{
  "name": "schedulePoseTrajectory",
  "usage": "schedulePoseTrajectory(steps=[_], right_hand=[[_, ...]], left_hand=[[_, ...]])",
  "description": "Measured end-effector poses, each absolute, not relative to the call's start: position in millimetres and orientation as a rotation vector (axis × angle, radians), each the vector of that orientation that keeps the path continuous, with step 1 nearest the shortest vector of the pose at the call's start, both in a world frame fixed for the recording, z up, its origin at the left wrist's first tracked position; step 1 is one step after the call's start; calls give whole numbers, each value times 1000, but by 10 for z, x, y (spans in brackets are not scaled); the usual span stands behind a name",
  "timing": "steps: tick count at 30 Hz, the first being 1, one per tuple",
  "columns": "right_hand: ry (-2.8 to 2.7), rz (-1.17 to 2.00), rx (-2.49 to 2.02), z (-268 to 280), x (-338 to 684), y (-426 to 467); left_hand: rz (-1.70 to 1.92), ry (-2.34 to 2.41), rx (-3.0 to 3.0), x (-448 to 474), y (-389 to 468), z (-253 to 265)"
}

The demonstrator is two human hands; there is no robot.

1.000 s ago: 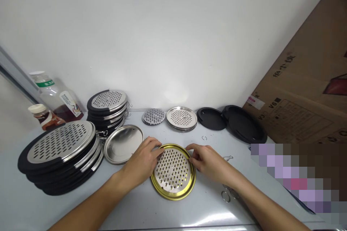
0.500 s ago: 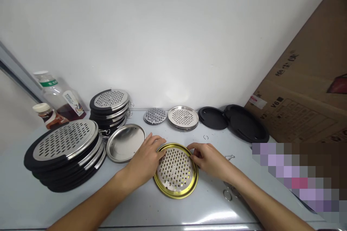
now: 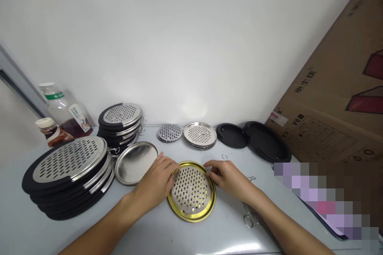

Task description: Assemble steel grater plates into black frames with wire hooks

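A round gold-coloured dish [image 3: 205,215] lies on the table in front of me, and a perforated steel grater disc [image 3: 191,191] sits inside its rim. My left hand [image 3: 158,179] holds the dish's upper left rim, fingers bent over the edge and thumb near the disc. On the opposite side my right hand [image 3: 229,178] pinches the upper right rim with thumb and curled fingers. A shiny steel dish [image 3: 134,165] rests just beyond my left hand. Several metal rings [image 3: 248,221] lie beside my right forearm, partly hidden by it.
Two stacks of black-edged graters, a large one [image 3: 68,163] and a smaller one [image 3: 121,117], stand left. Along the wall lie small grater discs [image 3: 169,132], larger grater plates [image 3: 200,135] and black round covers [image 3: 233,135]. Bottles [image 3: 67,111] stand far left; a cardboard box [image 3: 326,103] is right.
The camera view has shifted slightly. Both hands stay at the gold dish's rim, and my left thumb has drawn back a little toward the edge. The disc remains inside the dish.
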State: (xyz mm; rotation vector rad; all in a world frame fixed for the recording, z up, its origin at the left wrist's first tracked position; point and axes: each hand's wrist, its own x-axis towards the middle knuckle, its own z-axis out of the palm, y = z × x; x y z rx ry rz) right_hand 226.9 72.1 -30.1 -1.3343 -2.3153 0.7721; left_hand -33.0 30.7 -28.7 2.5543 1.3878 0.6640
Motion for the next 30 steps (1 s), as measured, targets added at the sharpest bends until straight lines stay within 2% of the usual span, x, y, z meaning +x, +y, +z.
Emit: schedulePoseTrajectory(steps=[5, 9, 13, 21, 30], right_hand=[[-2268, 646, -1349, -324, 2312, 801], [-2186, 314, -1387, -283, 2353, 992], [-2340, 49, -1419, -172, 2301, 1211], [-2563, -27, -1374, -74, 2155, 1393], [-2459, -36, -1330, -18, 2274, 1514]], left_hand=[[706, 1393, 2507, -369, 328, -273], [708, 1419, 2494, -390, 328, -285], [707, 1391, 2479, -415, 323, -303], [663, 1233, 2287, -433, 240, -180], [570, 1145, 2240, -506, 211, -265]])
